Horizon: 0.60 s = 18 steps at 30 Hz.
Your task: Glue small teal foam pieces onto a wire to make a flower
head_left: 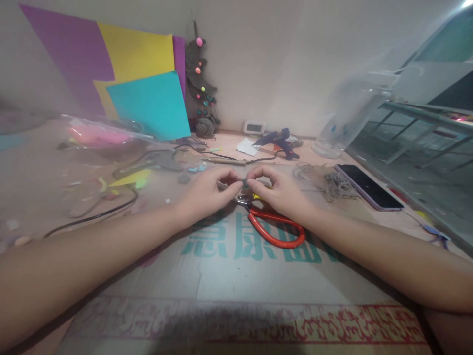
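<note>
Counter (221,283), pale, with printed characters and a red patterned border, against a plain wall. Left hand (214,190) and right hand (275,190): near its middle, fingertips pinched on a small dark piece (244,183) between them. Red-handled scissors (283,244): just below the hands. Phone (369,187): lay at right.

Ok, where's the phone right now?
Head view, right side: the phone lies just right of the tangled cord, beyond the right forearm.
</note>
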### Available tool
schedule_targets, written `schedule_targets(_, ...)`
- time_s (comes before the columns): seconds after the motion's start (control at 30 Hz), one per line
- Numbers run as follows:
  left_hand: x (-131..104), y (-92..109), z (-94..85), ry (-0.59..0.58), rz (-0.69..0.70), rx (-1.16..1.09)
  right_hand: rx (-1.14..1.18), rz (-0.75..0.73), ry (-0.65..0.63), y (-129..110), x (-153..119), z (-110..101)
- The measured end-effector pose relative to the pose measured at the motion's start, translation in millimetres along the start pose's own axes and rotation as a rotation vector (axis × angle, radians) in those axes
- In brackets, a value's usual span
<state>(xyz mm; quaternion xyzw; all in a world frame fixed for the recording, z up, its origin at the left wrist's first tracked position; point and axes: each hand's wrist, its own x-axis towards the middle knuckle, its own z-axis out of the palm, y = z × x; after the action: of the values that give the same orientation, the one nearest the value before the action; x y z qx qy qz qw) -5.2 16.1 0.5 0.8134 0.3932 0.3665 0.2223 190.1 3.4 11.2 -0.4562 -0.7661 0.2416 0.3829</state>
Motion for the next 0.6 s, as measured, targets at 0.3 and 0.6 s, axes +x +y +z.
schedule_targets(0.3,-1.6,-1.0,0.4,-0.006,-0.034,0.0,0.071,0.024,-0.032,-0.1,-0.5,-0.1)
schedule_targets(0.6,-1.0,0.3,0.2,0.001,-0.02,0.015,0.019,0.011,-0.003,-0.2,-0.1,-0.5)
